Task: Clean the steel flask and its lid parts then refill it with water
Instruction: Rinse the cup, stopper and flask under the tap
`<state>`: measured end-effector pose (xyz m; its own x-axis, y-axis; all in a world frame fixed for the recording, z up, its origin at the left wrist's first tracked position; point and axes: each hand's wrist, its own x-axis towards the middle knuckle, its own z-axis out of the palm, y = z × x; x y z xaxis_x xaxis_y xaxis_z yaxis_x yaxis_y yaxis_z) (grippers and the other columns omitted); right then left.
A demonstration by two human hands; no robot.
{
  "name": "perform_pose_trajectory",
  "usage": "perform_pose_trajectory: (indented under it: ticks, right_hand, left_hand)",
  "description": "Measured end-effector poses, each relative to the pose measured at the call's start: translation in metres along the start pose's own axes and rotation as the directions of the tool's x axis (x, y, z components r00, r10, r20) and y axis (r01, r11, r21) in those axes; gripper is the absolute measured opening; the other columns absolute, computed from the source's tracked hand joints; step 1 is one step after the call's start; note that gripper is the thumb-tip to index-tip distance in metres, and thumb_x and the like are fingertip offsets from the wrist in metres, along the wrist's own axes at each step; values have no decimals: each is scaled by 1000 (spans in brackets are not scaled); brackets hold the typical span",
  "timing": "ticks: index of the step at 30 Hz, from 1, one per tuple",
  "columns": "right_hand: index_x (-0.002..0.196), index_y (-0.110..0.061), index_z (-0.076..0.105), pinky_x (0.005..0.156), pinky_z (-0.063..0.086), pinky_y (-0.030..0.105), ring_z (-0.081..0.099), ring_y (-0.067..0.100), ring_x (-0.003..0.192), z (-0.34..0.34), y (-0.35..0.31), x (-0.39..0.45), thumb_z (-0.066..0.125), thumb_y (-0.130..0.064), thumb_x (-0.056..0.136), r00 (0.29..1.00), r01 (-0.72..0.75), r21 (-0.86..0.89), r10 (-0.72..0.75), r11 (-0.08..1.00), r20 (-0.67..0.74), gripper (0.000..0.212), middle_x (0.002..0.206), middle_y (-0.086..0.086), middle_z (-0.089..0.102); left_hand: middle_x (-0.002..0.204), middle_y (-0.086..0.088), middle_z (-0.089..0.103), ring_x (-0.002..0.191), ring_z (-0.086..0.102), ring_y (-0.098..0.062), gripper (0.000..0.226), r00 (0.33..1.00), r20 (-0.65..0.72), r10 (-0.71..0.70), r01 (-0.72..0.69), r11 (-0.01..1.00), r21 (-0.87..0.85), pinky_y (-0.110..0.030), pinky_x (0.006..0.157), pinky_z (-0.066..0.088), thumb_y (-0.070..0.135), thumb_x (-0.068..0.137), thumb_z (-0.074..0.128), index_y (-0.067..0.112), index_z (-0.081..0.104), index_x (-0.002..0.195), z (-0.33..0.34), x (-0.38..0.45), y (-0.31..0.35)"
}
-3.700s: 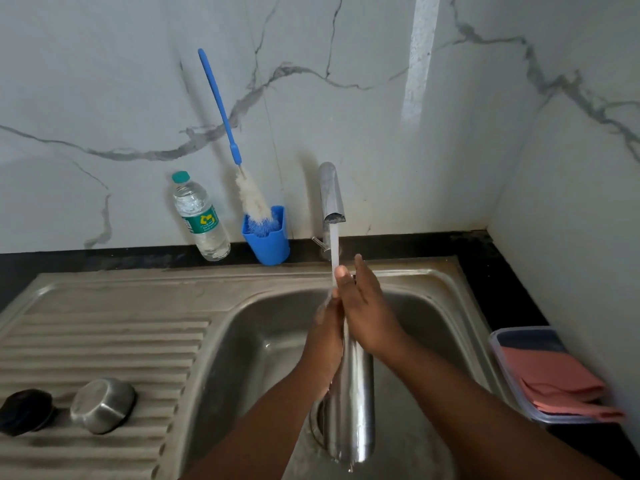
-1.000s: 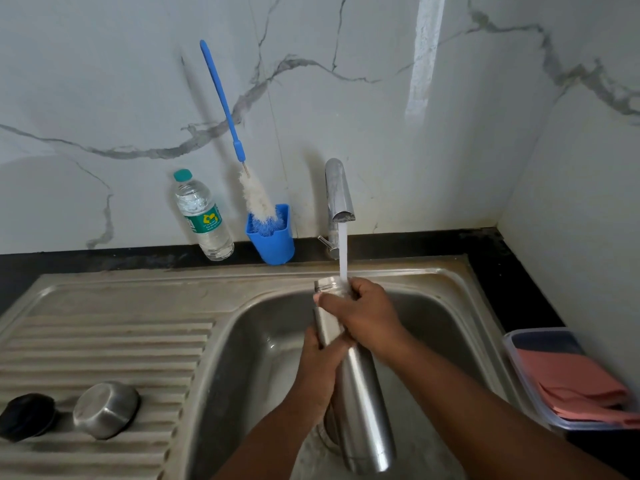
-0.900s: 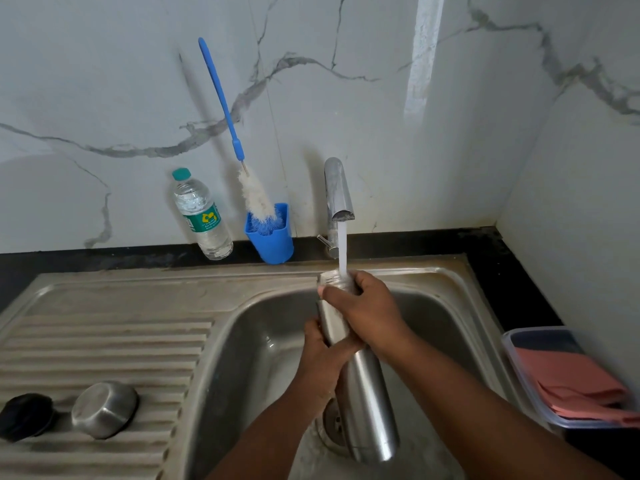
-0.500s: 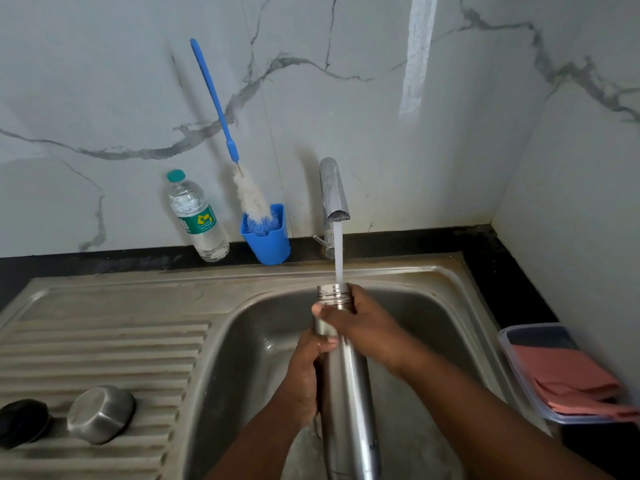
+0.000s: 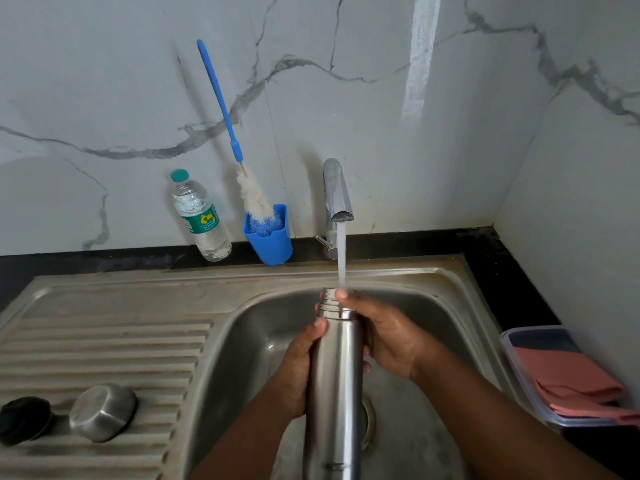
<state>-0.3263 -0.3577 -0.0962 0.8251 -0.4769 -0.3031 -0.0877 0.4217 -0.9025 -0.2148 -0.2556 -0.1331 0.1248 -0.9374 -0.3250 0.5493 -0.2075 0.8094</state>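
Both hands, left (image 5: 298,368) and right (image 5: 391,341), are wrapped around one flask (image 5: 334,382) over steel sink (image 5: 450,282); marble-look walls; two lid parts (image 5: 102,412) on drainboard.

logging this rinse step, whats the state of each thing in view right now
steel flask: upright, uncapped, under the stream
tap: running
left hand: holding flask body
right hand: holding flask neck
steel cap: off, on drainboard
black lid: off, beside cap
plastic bottle: capped, standing
bottle brush: in blue cup
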Motion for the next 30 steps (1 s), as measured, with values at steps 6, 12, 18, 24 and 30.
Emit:
perform_pose_trajectory:
  ticks: [6,12,18,24,30]
  right_hand:
    - [105,-5,69,83,56,38,69,28,87,11,12,3,73,-19,82,939,181,99,-142,979,-313,28,98,18,72]
    - [106,-14,64,79,58,35,68,15,78,31,10,8,77,-20,79,907,217,-62,-225,974,-356,31,90,8,71]
    - [107,-18,61,84,57,40,69,21,86,16,7,19,75,-35,81,829,140,-82,-162,987,-536,34,96,7,70]
    - [123,-25,54,71,51,19,67,10,90,13,-3,21,48,-34,100,946,82,-190,-136,978,-293,26,105,-2,68]
    - [148,-39,-13,121,12,30,-3,2,145,18,54,-14,42,-41,99,968,160,-561,-241,812,-72,73,158,-16,-8]
  left_hand:
    - [91,-14,74,80,71,-20,57,969,-224,102,-23,943,331,-30,77,58,54,99,35,9,70,105,20,8,13]
    - [96,-6,74,88,72,-10,78,867,-379,324,-216,929,301,-22,70,54,77,68,65,17,56,117,26,-1,-29]
    - [107,6,67,94,70,-5,90,955,-182,236,-133,884,449,-22,75,55,45,50,86,29,39,127,7,1,-38]
    - [108,-1,74,99,71,-19,67,921,-307,240,-147,943,298,-31,82,58,30,65,78,24,55,127,11,4,-38]
    - [110,-17,73,101,70,-32,48,939,-343,-4,14,1000,26,-46,90,54,54,88,57,20,68,121,10,-1,-24]
